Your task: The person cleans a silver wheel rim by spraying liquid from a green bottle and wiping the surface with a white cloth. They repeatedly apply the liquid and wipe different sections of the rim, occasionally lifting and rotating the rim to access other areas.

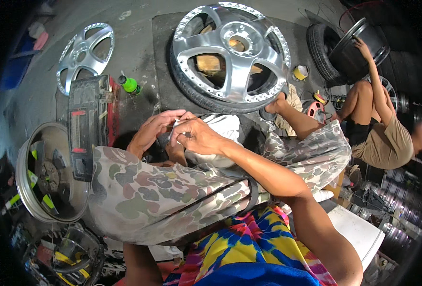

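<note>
My hands meet above my camouflage-trousered lap. My right hand [197, 136] is closed, fingers pinched around a small white piece [176, 124], perhaps paper or cloth. Against it, my left hand [149, 132] curls with bent fingers, the tips partly hidden behind the right; what they grip cannot be made out. Just beyond my hands lies a bunched white cloth [223, 125]. In front of me a large polished five-spoke wheel face [230, 52] rests on a tire [196, 101], with wood showing through its openings.
Left stand a green-capped bottle [129, 85], a black-and-red toolbox [85, 119], a second wheel face [85, 57] and a wheel barrel [23, 176]. At right, another person [385, 138] crouches, one hand on a dark rim [358, 35] beside a tire [321, 52]. A yellow tape roll [300, 72] lies nearby.
</note>
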Demonstrator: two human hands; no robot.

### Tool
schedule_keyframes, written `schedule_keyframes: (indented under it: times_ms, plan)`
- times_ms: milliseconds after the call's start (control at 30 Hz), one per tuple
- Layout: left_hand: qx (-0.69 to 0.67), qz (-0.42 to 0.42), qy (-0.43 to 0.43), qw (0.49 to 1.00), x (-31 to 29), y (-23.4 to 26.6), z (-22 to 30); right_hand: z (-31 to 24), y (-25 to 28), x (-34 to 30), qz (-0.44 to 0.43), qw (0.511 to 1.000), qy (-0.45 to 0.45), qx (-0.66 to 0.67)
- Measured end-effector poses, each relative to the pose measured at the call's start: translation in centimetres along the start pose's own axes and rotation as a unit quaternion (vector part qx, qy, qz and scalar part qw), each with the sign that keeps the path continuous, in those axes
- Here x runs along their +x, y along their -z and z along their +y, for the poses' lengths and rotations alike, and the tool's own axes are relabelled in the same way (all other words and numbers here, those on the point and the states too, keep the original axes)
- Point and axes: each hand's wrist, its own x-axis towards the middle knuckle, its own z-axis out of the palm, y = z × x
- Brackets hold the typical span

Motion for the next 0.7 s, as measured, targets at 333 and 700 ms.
schedule_keyframes:
  times_ms: [333,700]
  plan:
    - [0.174,-0.076,0.052,0.98,0.7,-1.0,2.4,0.9,4.4,-1.1,0.007,0.958,-0.123,0.261]
    - [0.048,0.063,-0.097,0.992,0.2,-6.1,11.4,-3.8,9.1,-1.1,-0.005,0.934,-0.108,0.34]
